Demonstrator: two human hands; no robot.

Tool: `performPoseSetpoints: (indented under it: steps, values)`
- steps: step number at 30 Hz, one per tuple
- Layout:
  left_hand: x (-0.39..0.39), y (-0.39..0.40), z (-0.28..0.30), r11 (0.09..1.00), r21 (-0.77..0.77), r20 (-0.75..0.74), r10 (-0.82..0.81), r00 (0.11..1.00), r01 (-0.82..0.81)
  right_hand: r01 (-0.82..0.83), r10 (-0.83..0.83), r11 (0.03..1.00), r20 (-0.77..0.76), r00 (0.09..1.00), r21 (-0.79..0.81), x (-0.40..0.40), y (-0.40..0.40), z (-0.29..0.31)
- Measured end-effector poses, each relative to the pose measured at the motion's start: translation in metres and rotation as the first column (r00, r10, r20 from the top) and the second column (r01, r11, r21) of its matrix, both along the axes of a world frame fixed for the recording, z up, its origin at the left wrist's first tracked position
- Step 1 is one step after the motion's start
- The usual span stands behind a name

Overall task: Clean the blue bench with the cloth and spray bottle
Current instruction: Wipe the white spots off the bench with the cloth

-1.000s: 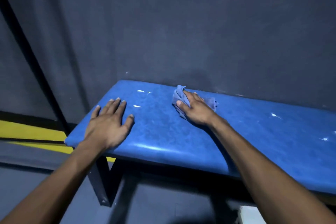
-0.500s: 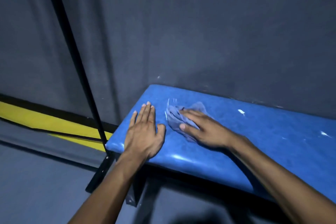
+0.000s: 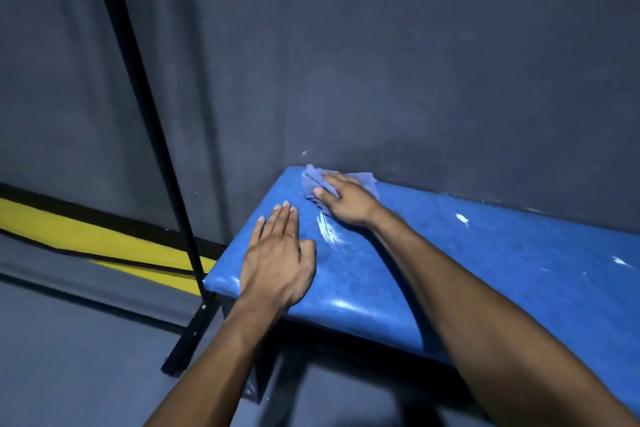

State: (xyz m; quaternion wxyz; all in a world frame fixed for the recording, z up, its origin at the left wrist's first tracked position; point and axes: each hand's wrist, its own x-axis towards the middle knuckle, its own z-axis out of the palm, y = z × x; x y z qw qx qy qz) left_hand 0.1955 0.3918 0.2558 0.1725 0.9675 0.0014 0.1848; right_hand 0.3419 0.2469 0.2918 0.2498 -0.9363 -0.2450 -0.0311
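The blue padded bench (image 3: 467,270) runs from the centre to the right edge, against a dark wall. My right hand (image 3: 346,203) presses a crumpled blue cloth (image 3: 311,178) onto the bench's far left corner, fingers partly covering it. My left hand (image 3: 277,260) lies flat on the bench near its left front edge, fingers together, holding nothing. Wet white streaks (image 3: 327,230) shine on the padding between my hands. No spray bottle is in view.
A black metal pole (image 3: 152,135) slants down to a foot on the grey floor just left of the bench. A yellow and black stripe (image 3: 86,236) runs along the wall base. White flecks (image 3: 462,218) dot the bench further right.
My right hand has pushed the cloth from the middle of the bench's left end up into the far corner by the wall. My left hand stayed flat on the padding. The camera view shifted left.
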Motion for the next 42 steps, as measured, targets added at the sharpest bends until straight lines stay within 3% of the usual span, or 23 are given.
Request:
performPoseSetpoints:
  steps: [6, 10, 14, 17, 19, 24, 28, 31, 35, 38, 42]
  values:
    - [-0.001, 0.001, 0.001, 0.999, 0.011, -0.013, 0.046, 0.999, -0.046, -0.172, 0.167, 0.983, 0.089, 0.982, 0.061, -0.110, -0.033, 0.004]
    - [-0.003, 0.001, 0.001, 0.999, 0.011, -0.015, 0.050, 0.999, -0.050, -0.125, 0.127, 0.992, 0.116, 0.985, -0.022, -0.160, -0.110, -0.002]
    - [-0.003, 0.001, 0.002, 0.999, 0.008, -0.023, 0.039, 0.999, -0.039, 0.170, -0.164, 0.984, 0.108, 0.981, -0.048, -0.139, -0.195, -0.007]
    - [-0.001, 0.001, 0.001, 0.999, 0.002, -0.016, 0.033, 0.999, -0.033, 0.518, -0.513, 0.855, 0.089, 0.853, -0.033, -0.087, -0.221, -0.003]
    - [0.000, 0.001, -0.002, 0.999, 0.001, -0.007, 0.036, 0.999, -0.036, 0.570, -0.565, 0.820, 0.091, 0.820, -0.052, -0.057, -0.201, 0.002]
    - [0.001, 0.002, -0.004, 0.999, -0.023, 0.006, 0.031, 1.000, -0.031, 0.217, -0.217, 0.976, 0.023, 0.976, 0.004, -0.026, -0.071, 0.006]
    - [0.000, 0.001, -0.003, 0.998, -0.036, 0.005, 0.050, 0.999, -0.049, -0.010, 0.011, 0.999, -0.029, 1.000, 0.031, -0.050, 0.013, 0.008]
    - [-0.001, 0.003, -0.003, 0.999, -0.020, -0.003, 0.046, 0.999, -0.046, -0.082, 0.081, 0.996, 0.041, 0.996, 0.034, -0.096, 0.003, 0.003]
    - [-0.003, 0.004, -0.001, 0.999, 0.000, -0.008, 0.034, 0.999, -0.034, -0.060, 0.058, 0.998, 0.121, 0.991, 0.009, -0.176, -0.065, -0.002]
    - [-0.003, 0.004, -0.001, 0.999, 0.023, 0.001, 0.026, 1.000, -0.026, 0.039, -0.037, 0.999, 0.123, 0.992, -0.011, -0.196, -0.138, -0.006]
    - [-0.003, 0.003, -0.002, 0.999, 0.023, 0.014, 0.029, 0.999, -0.029, 0.411, -0.407, 0.911, 0.090, 0.909, -0.024, -0.138, -0.203, -0.009]
